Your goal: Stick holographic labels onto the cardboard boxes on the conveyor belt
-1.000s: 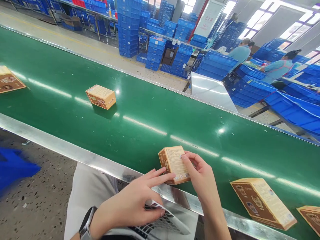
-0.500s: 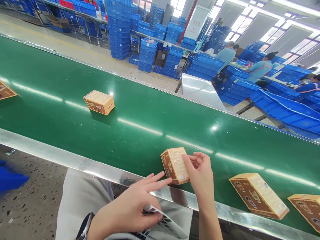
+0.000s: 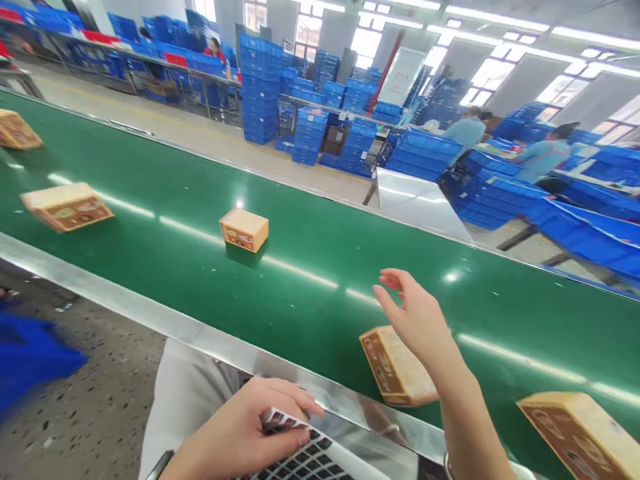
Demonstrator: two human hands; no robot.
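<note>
My left hand is closed on a white sheet of stickers, printed with rows of dark shapes, low in front of the conveyor's metal edge. Raised over the green belt, my right hand has its thumb and fingers apart and nothing between them. Just below it a brown and cream carton lies on the belt near the edge, partly hidden by my right wrist and forearm. Further right is a similar carton, cut off by the frame's bottom.
Upstream on the belt sit a small carton, a second one and a third at the far left. A metal rail runs along the near side. Stacked blue crates and seated people are beyond.
My right hand has let go of the carton and lifted up off it. My left fingers have drawn back from its side. The view has swung left, showing more cartons there.
</note>
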